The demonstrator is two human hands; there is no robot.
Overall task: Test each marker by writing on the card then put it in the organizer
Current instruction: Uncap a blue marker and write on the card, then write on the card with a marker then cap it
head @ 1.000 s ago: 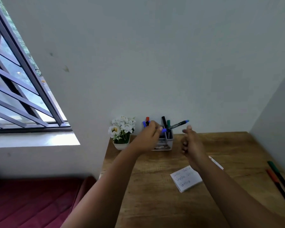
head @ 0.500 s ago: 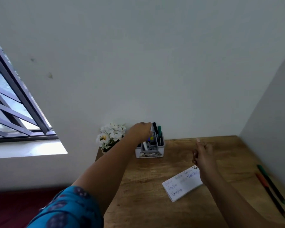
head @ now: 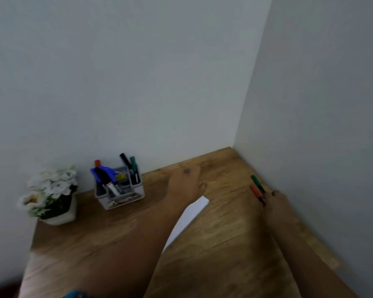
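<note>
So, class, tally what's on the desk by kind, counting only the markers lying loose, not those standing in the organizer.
Loose markers: 2 (green marker, red marker)
Organizer: 1
Card: 1
Flower pot: 1
Total: 5

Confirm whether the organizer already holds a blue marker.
Yes: a blue marker leans in the organizer at its left side, beside a red-capped one.

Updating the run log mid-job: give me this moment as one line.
left hand: flat by card | right hand: reaching red marker, green marker | organizer: part filled
</note>
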